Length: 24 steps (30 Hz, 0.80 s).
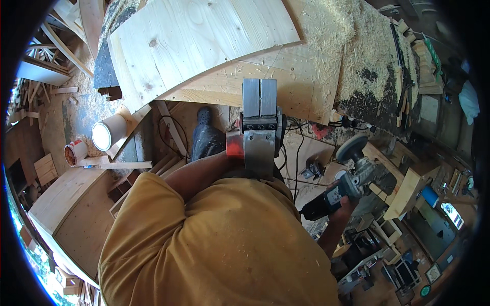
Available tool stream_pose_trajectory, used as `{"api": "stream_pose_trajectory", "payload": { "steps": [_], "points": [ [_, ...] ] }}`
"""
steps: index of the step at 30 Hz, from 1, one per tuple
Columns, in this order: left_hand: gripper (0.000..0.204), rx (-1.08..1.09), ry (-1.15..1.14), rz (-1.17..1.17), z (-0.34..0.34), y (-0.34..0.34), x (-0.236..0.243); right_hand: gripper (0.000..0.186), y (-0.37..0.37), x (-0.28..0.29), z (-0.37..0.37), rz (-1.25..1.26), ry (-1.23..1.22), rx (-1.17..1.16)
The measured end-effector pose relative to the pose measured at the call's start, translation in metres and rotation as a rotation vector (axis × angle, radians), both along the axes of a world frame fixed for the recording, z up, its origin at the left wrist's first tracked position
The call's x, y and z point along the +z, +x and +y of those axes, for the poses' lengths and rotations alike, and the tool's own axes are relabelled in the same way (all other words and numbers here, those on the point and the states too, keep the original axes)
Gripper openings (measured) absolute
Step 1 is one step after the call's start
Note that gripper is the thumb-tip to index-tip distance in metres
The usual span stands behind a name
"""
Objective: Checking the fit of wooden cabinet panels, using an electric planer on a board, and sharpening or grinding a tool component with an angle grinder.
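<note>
My left forearm reaches to an electric planer [259, 150], held up in front of my body with its grooved metal sole turned toward me. Its red side shows where my left hand [230, 160] meets it, closed on the tool; the fingers are hidden behind the body. On the right, an angle grinder [334, 196] with a round pad is gripped by my right hand [347, 206] around its dark body. The pad tilts up and away from me, apart from any wood. Beyond the planer, a curved pale wooden panel [199, 43] lies on the workbench.
Wood shavings [326, 25] cover the bench's right part. Dark cables [297, 158] hang below its near edge. A white bucket [108, 132] and a small paint-stained can [75, 152] stand at left, near a large wooden cabinet piece [84, 219]. Timber offcuts and tools crowd the right.
</note>
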<state>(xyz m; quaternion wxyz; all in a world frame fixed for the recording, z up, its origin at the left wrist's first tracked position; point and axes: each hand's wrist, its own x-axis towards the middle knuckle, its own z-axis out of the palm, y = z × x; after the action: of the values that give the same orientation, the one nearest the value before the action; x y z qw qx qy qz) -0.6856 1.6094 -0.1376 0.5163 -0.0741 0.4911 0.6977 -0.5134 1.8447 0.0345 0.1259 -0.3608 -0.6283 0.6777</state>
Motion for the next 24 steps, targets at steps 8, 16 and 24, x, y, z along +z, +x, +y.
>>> {"api": "stream_pose_trajectory", "payload": {
  "steps": [8, 16, 24],
  "points": [
    [0.029, 0.059, -0.162, -0.059, -0.080, -0.037, -0.059, 0.080, -0.026, 0.002, -0.009, -0.174, 0.266, 0.187],
    [0.022, 0.017, 0.069, 0.245, -0.074, -0.082, 0.025, 0.086, -0.065, 0.024, -0.035, -0.321, 0.241, 0.495],
    [0.025, -0.088, 0.060, 0.270, -0.066, -0.083, 0.015, 0.100, -0.080, 0.026, -0.044, -0.427, 0.222, 0.705]
  ]
}}
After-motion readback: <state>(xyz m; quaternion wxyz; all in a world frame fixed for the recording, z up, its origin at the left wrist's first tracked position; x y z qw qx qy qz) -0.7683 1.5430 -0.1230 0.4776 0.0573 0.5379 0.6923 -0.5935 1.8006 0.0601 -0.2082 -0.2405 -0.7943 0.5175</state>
